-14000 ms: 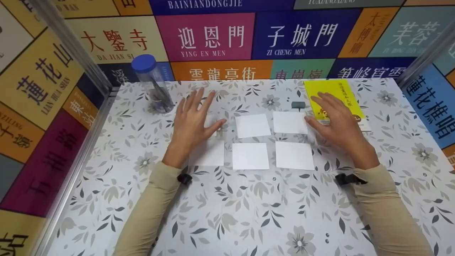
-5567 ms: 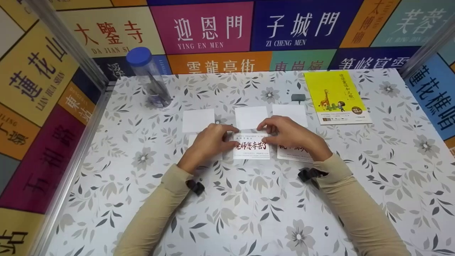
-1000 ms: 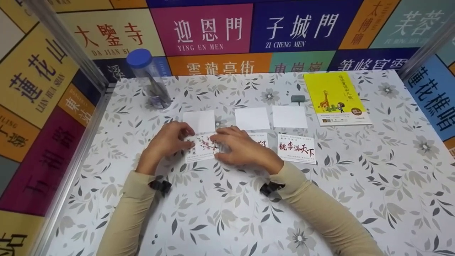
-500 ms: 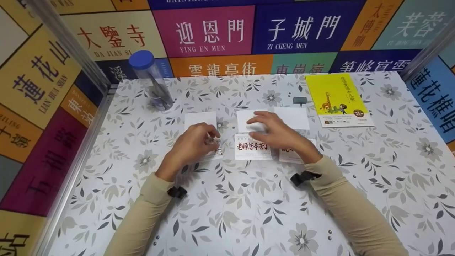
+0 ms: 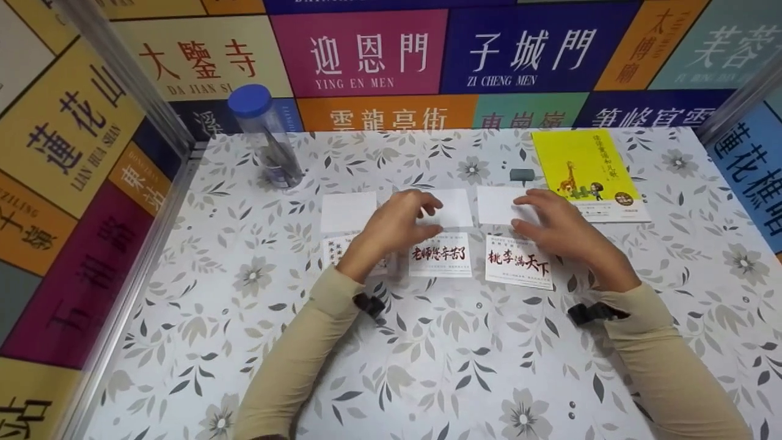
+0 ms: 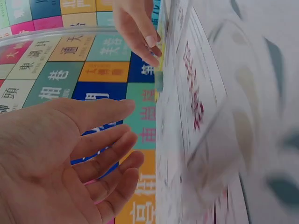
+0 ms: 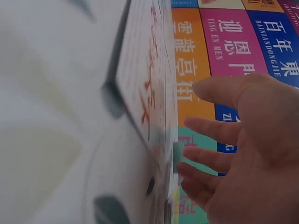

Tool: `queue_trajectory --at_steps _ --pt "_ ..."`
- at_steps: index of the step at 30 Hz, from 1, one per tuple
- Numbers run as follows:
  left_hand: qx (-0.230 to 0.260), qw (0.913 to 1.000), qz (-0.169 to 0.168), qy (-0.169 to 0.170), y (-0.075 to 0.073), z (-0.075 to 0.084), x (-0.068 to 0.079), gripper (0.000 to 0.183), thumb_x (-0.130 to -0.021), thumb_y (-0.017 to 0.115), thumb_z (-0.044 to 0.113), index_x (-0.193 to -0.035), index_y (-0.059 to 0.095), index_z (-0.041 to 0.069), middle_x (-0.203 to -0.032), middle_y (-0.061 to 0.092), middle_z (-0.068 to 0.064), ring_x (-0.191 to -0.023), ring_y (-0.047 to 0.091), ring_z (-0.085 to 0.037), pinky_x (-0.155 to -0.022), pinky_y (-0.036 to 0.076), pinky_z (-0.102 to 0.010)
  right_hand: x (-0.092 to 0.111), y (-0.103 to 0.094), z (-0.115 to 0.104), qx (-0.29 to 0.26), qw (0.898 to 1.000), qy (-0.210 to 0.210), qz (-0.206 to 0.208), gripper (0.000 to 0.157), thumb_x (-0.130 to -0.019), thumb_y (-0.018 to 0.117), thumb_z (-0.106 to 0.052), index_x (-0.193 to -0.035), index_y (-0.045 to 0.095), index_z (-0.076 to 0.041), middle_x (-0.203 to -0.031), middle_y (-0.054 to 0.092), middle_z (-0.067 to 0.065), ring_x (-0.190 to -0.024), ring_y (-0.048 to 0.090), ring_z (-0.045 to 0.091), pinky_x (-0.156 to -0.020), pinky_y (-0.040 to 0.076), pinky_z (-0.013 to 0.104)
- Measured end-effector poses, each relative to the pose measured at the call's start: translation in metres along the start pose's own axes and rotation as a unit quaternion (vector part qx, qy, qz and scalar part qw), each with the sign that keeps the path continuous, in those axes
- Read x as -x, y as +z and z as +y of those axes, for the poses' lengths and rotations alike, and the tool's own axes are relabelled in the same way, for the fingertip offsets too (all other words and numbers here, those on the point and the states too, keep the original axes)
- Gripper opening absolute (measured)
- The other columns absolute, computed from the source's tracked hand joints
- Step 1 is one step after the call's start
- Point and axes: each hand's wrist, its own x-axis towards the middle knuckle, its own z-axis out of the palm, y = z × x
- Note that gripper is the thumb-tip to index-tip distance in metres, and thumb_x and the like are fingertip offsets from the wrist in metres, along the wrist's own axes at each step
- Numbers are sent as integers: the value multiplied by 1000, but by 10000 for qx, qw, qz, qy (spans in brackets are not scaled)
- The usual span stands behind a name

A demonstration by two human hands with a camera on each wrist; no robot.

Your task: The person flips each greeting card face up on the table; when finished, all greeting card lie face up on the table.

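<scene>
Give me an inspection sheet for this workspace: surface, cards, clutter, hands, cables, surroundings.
Surface: white table with a grey leaf and flower print.
Job's things: three printed cards in the nearer row, the left one partly hidden; three blank white cards in the farther row.
Clutter: blue-capped clear container at the far left; yellow booklet at the far right, small dark green object beside it.
Grippers: left hand and right hand above the cards, fingers relaxed, holding nothing.
Cables: nothing seen.
Surroundings: colourful lettered walls, metal corner posts.
</scene>
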Motion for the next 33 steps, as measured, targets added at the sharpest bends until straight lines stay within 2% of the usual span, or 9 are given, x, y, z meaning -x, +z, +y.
queue_trajectory --at_steps 4,8,12,16,18,22,26,31,33 --pt "4 9997 -234 -84 18 14 -21 48 -95 84 26 -138 73 9 -123 79 -6 -113 73 -22 -97 60 -34 4 0 5 213 9998 9 33 51 -104 73 -30 -147 61 -5 -161 51 27 -151 43 51 -125 29 70" --pt "23 9985 -421 -356 33 24 -39 53 -95 84 28 -143 70 9 -122 78 -4 -109 71 -17 -96 60 -33 5 0 7 186 9998 71 -34 51 -104 73 -30 -147 61 -5 -161 51 26 -152 42 50 -126 29 69" --pt "-53 9981 -220 -575 45 27 -51 49 -95 82 27 -139 71 8 -111 73 -3 -101 64 -17 -86 56 -31 4 -1 6 107 9999 76 -77 53 -105 72 -31 -148 60 -3 -164 49 27 -155 39 50 -129 26 68" --pt "-290 9980 117 -556 55 25 -55 36 -98 78 27 -128 74 8 -101 66 -2 -94 58 -18 -77 50 -30 2 -2 5 20 9998 150 -116 55 -106 71 -32 -150 59 -1 -165 47 26 -157 38 49 -131 26 65" --pt "-342 9981 131 -502 59 25 -54 28 -99 76 27 -118 75 8 -97 64 -2 -90 57 -18 -72 47 -30 1 -3 5 6 9997 212 -131 56 -106 71 -32 -151 59 -1 -166 46 26 -158 37 49 -132 25 65" --pt "-201 9990 -42 -392 65 26 -53 21 -100 76 26 -104 73 7 -89 60 -1 -79 54 -16 -65 43 -27 0 -5 5 155 9993 295 -157 58 -106 70 -34 -152 58 0 -170 40 27 -159 32 51 -132 22 67" --pt "-139 9986 -237 -445 70 30 -53 22 -101 75 28 -98 70 7 -87 59 0 -78 55 -16 -65 44 -28 0 -5 4 382 9987 274 -206 60 -106 69 -36 -152 58 1 -170 36 32 -159 30 54 -130 21 70" --pt "-129 9978 -365 -536 74 34 -56 21 -101 75 30 -102 70 9 -90 63 0 -81 59 -16 -67 47 -29 2 -6 4 159 9994 265 -162 55 -107 69 -32 -151 60 0 -165 45 30 -158 35 51 -131 22 67" --pt "62 9980 -412 -480 76 34 -57 19 -101 75 28 -103 71 10 -88 64 0 -78 59 -15 -66 48 -27 3 -6 4 43 9996 240 -126 53 -107 69 -30 -150 61 -1 -164 48 29 -158 36 51 -132 22 66"
